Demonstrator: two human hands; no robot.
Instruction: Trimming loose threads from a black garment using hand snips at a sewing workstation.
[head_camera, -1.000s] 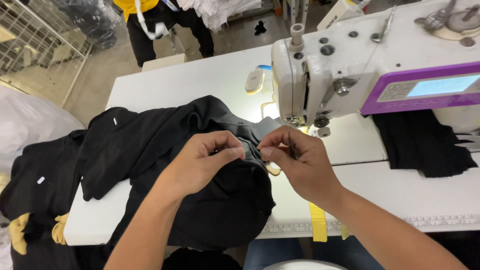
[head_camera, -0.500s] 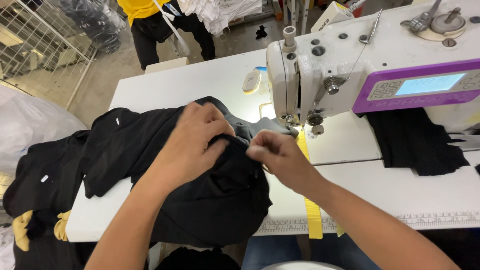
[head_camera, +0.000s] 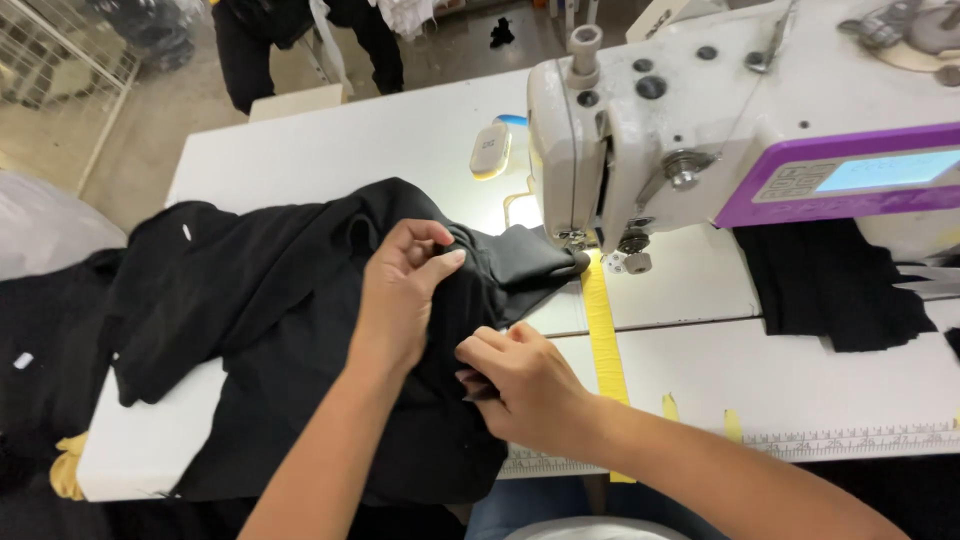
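On the white sewing table (head_camera: 300, 150), just left of the sewing machine (head_camera: 700, 130), the black garment (head_camera: 260, 320) lies bunched, one fold reaching under the presser foot (head_camera: 578, 240). Half a second earlier both hands met at a seam higher up; now the right hand (head_camera: 525, 385) has dropped toward the table's near edge, its fingers curled and pressed into the cloth, probably pinching a fold, though the grip itself is hidden. The left hand (head_camera: 400, 295) has turned upright, fingers together and bent, gripping a ridge of fabric. By the look of it, the person has shifted from fine seam work to rearranging the garment beside the yellow guide tape (head_camera: 600, 320).
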